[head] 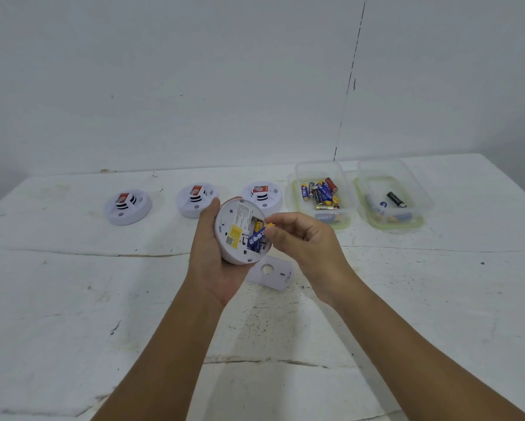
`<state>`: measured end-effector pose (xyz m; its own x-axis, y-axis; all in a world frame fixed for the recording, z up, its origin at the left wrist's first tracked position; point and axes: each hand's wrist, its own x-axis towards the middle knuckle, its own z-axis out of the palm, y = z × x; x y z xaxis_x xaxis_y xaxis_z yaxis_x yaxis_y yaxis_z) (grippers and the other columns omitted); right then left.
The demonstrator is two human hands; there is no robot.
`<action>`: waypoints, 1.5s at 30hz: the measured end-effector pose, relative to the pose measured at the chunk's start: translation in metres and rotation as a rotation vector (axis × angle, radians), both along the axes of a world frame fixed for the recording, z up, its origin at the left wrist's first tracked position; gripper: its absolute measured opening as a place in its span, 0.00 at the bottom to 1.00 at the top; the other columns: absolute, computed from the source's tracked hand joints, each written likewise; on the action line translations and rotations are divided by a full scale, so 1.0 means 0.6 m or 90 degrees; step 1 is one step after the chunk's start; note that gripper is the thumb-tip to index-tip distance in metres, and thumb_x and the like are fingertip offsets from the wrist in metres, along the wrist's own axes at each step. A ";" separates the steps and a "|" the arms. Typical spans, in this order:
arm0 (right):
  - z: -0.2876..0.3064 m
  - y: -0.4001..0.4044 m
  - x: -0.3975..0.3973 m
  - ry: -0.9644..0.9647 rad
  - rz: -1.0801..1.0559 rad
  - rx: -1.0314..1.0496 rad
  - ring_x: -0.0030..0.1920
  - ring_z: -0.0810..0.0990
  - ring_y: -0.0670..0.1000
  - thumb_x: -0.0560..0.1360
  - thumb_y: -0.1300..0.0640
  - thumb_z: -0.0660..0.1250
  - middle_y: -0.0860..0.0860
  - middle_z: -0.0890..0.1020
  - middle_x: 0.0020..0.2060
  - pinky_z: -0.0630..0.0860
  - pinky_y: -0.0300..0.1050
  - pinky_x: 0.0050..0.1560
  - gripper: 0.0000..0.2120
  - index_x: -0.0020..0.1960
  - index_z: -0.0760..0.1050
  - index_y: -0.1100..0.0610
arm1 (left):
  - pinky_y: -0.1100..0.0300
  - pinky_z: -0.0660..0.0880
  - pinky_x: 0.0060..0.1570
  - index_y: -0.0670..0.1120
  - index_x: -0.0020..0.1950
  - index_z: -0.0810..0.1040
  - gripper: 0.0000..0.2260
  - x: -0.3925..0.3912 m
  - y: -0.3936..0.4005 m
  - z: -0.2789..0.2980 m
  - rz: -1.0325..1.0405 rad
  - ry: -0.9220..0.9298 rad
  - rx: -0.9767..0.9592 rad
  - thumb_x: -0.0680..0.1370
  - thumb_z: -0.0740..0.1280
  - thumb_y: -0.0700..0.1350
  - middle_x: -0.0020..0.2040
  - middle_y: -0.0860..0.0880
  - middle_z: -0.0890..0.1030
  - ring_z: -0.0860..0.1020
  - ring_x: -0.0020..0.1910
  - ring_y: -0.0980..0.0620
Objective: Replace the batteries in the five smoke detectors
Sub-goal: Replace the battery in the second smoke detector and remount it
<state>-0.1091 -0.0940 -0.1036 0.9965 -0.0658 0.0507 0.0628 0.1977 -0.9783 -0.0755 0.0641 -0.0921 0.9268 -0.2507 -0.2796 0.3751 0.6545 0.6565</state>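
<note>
Detector (240,230) held back-up above table (73,284), cupped in left hand (212,256). Right hand (297,238) pinching blue battery (256,237) at open bay. Step judged: battery swap, removal or insertion unclear. Next: align poles, seat flat. 3 detectors (129,206) behind.

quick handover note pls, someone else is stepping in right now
Left hand holds the opened detector, underside up.
Right hand pinches a blue-and-yellow battery at its compartment; seating unclear.
Its back cover lies on the table just below.
Three detectors wait face-up behind; a fifth isn't visible.
Two battery tubs stand at the right.
Left: finish this one, refit cover, do the rest.
</note>
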 end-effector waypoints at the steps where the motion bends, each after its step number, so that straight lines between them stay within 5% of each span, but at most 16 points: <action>1: 0.001 0.002 -0.002 -0.007 -0.015 0.000 0.47 0.86 0.48 0.76 0.63 0.75 0.52 0.89 0.46 0.81 0.43 0.51 0.07 0.52 0.85 0.55 | 0.44 0.76 0.59 0.48 0.60 0.83 0.20 0.000 0.001 0.000 0.001 0.002 -0.002 0.82 0.62 0.61 0.56 0.41 0.85 0.81 0.54 0.43; 7: -0.002 0.018 -0.011 -0.090 -0.065 -0.064 0.43 0.84 0.49 0.73 0.63 0.78 0.53 0.87 0.42 0.82 0.42 0.47 0.07 0.50 0.83 0.57 | 0.43 0.76 0.64 0.47 0.65 0.81 0.22 0.000 0.004 -0.001 0.002 0.000 -0.014 0.82 0.63 0.61 0.58 0.40 0.83 0.79 0.56 0.42; 11: -0.011 0.030 -0.023 -0.149 -0.039 -0.171 0.47 0.87 0.50 0.71 0.60 0.81 0.48 0.87 0.47 0.84 0.46 0.51 0.12 0.52 0.85 0.52 | 0.47 0.80 0.51 0.47 0.65 0.80 0.21 0.005 0.013 0.000 -0.004 -0.019 -0.023 0.83 0.62 0.61 0.55 0.42 0.84 0.82 0.54 0.43; 24: -0.004 0.036 -0.016 -0.249 -0.039 -0.349 0.60 0.80 0.46 0.73 0.53 0.79 0.44 0.80 0.55 0.76 0.35 0.60 0.17 0.61 0.85 0.50 | 0.50 0.80 0.47 0.46 0.60 0.82 0.20 -0.001 0.026 0.005 -0.061 -0.008 -0.091 0.83 0.61 0.60 0.54 0.42 0.84 0.83 0.49 0.45; 29: -0.002 0.043 -0.013 -0.242 -0.061 -0.342 0.60 0.80 0.46 0.72 0.53 0.80 0.43 0.81 0.55 0.78 0.41 0.60 0.16 0.60 0.86 0.48 | 0.53 0.77 0.52 0.47 0.61 0.82 0.21 0.001 0.030 0.006 -0.071 0.011 -0.095 0.82 0.62 0.61 0.55 0.42 0.82 0.80 0.51 0.45; 31: 0.000 0.046 -0.012 -0.242 -0.075 -0.329 0.59 0.80 0.46 0.71 0.53 0.81 0.43 0.82 0.54 0.79 0.42 0.59 0.16 0.59 0.86 0.48 | 0.52 0.72 0.61 0.46 0.61 0.82 0.21 0.003 0.031 0.006 -0.071 0.016 -0.091 0.83 0.61 0.61 0.55 0.42 0.83 0.81 0.51 0.44; 38: -0.001 0.044 -0.005 -0.294 -0.106 -0.373 0.58 0.79 0.46 0.70 0.51 0.81 0.46 0.79 0.54 0.77 0.38 0.58 0.18 0.59 0.86 0.51 | 0.49 0.60 0.75 0.46 0.59 0.83 0.19 0.013 0.032 0.006 -0.074 0.016 -0.121 0.82 0.62 0.59 0.55 0.42 0.83 0.81 0.51 0.44; 45: -0.014 0.035 0.002 -0.293 -0.138 -0.370 0.57 0.80 0.47 0.72 0.53 0.80 0.47 0.79 0.52 0.76 0.34 0.57 0.17 0.60 0.86 0.53 | 0.46 0.64 0.72 0.46 0.55 0.83 0.19 0.019 0.023 0.019 -0.053 0.003 -0.099 0.83 0.62 0.59 0.53 0.43 0.84 0.82 0.48 0.43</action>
